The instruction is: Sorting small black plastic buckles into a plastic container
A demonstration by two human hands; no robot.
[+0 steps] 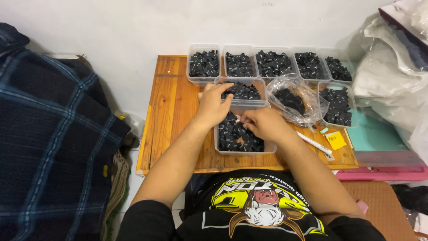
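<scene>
Plaid cloth (49,134) in dark blue fills the left of the frame, next to a low wooden tabletop (171,111) at centre. Over the tabletop, the person's left hand (213,106) lies palm down with fingers spread loosely, open, its fingertips on the rim of a clear tub (241,90) of small black folded labels; it holds nothing that can be seen. Just below, touching that tub, stands the near tub (240,140), also full of black labels. The right hand (264,122) rests over this near tub's upper right part, fingers curled and pinched together near a small pale scrap (239,119); whether the grip has closed on a label cannot be told. Along the top edge of the tabletop runs a row of five tubs (272,63), all heaped with the same black pieces. To the right of centre lies a crumpled clear bag (295,100) with more labels, then another tub (337,105). A white pen (314,143) and a yellow sticky note (336,140) lie at lower right, with white plastic bags (392,76) at the far right.
</scene>
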